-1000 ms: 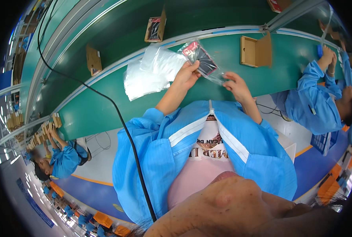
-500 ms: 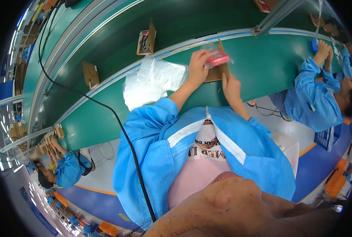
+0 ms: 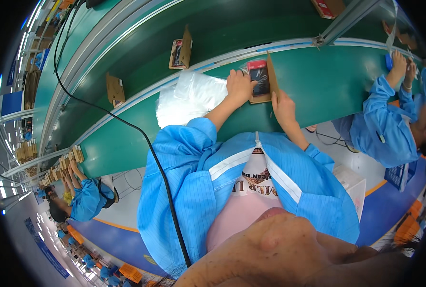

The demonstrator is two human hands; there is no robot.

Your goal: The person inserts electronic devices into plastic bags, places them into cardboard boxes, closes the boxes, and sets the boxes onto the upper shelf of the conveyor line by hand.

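A small brown cardboard box point(image 3: 259, 100) stands on the green bench with its flap point(image 3: 273, 76) raised on the right side. Inside it sits a red and black item in a clear plastic bag point(image 3: 259, 79), dark face showing. My left hand point(image 3: 240, 88) is at the left side of the box, fingers curled by the bag's edge and thumb against the dark face. With my right hand point(image 3: 284, 109) I pinch the lower right corner of the box at the flap. A pile of clear plastic bags point(image 3: 186, 99) lies to the left of my left hand.
Behind the metal rail, open boxes stand on the conveyor: one box point(image 3: 180, 52), another box point(image 3: 115, 90) and a box point(image 3: 327, 8) at far right. A black cable point(image 3: 146, 136) hangs across the left. Co-workers in blue point(image 3: 394, 112) sit on both sides.
The bagged item has gone from above the box down into it, and its dark face now shows. My left hand has moved down with it. My right hand stays at the box.
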